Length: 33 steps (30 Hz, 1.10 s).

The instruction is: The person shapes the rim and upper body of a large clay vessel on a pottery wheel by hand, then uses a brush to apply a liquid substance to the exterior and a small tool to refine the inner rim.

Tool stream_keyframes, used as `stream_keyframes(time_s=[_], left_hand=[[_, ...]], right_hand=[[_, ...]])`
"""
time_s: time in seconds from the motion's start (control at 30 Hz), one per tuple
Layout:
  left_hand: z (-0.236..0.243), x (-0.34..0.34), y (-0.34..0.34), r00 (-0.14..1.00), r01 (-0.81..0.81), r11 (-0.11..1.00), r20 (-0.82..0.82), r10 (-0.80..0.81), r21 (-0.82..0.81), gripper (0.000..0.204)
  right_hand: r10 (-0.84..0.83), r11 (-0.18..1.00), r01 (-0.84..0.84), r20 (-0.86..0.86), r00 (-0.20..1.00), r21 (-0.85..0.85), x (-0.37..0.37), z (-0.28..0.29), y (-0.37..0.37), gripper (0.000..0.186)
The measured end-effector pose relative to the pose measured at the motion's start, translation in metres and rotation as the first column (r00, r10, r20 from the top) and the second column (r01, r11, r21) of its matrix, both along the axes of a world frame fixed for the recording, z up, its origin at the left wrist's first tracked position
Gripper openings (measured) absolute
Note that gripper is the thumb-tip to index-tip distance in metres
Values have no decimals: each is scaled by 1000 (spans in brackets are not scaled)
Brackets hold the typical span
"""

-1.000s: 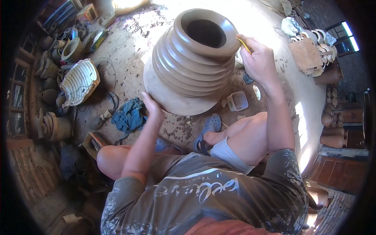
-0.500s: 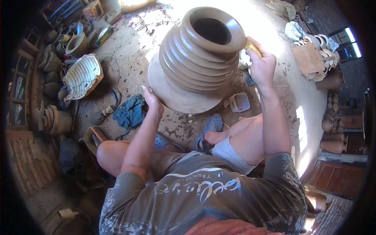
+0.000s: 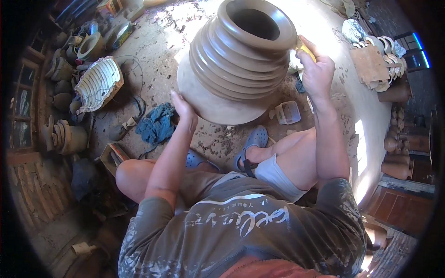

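Observation:
A large brown clay pot with a wide dark mouth and ridged, glossy sides stands on a round pale wheel disc. My left hand rests against the disc's near-left edge, thumb up and holding nothing; its other fingers are partly hidden. At the right of the pot's rim, my right hand is closed around a small yellow piece, whose kind I cannot make out. This piece is beside the rim; whether it touches the clay is unclear.
A blue cloth lies on the dirt floor near my left forearm. Beyond it is a ribbed white mould. A clear plastic tub sits right of the wheel. Several pots line the left wall; a flat brown board is at right.
The whole view has shifted, so the pot and floor things sit higher in the picture. My right hand with the yellow piece has moved slightly toward me. My left hand stays at the disc's edge.

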State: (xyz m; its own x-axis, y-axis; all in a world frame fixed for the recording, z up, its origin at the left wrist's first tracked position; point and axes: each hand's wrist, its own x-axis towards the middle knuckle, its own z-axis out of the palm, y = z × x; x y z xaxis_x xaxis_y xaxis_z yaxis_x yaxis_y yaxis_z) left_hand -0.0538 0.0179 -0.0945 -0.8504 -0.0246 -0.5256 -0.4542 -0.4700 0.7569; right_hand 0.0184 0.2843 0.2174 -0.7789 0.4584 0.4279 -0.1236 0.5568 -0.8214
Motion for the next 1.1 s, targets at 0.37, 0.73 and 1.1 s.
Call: stream_keyframes(time_s=[0.37,0.73,1.1], left_hand=[[40,73,32,974,104,988,190,-124,112,87],[35,154,59,818,468,871,298,-491,149,88],[35,133,60,934,306,945,228,-275,-117,98]], right_hand=[[-27,998,27,-2,1000,56,-8,1,8,35],[-21,969,26,-19,1000,244,-8,5,4,33],[-71,927,18,129,989,376,-9,26,-5,32]])
